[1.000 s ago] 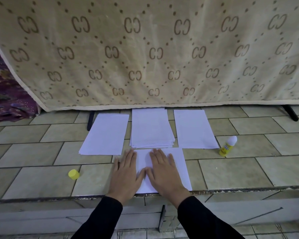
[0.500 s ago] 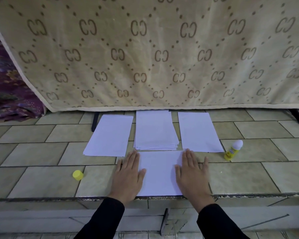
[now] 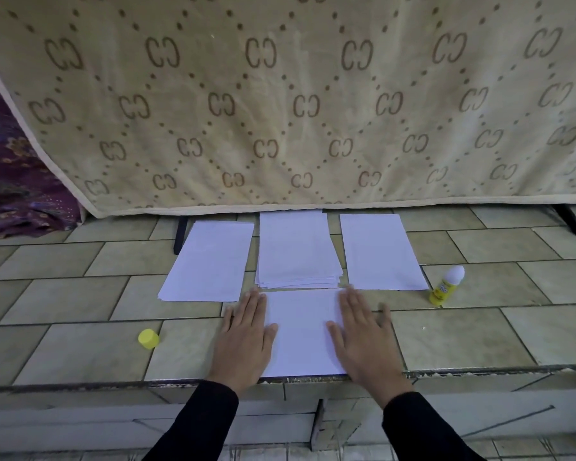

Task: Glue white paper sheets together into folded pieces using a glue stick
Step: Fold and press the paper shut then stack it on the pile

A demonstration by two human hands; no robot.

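**Wet glue, an open stick and a piece at the table's lip**

The white paper piece (image 3: 301,331) being worked lies flat at the front of the tiled table (image 3: 479,334), its near edge right on the lip. The left hand (image 3: 243,341) presses on its left margin and the right hand (image 3: 366,341) on its right margin. The fingers (image 3: 253,304) of both are straight and spread, grasping nothing.

The main risk, as I judge it, is slip. If the glue inside has not set, uneven pressure from either palm could shear the layers and fix them crooked. A pull toward the body could drag the piece off the lip.

The far edge of the piece sits just beside, perhaps touching, the middle stack of sheets (image 3: 296,251). Any glue squeezed out there could catch the bottom sheets. I cannot see whether any has escaped.

A smaller pile (image 3: 210,261) lies to the left of the stack and a single-looking sheet (image 3: 379,251) to the right, both near enough to be nudged when the hands lift.

The glue stick (image 3: 446,286) stands uncapped near the right sheet's corner, leaning slightly. A careless sweep of the right hand could tip it, and its exposed tip may dry.

Its yellow cap (image 3: 148,338) lies well apart on the left and could roll off.
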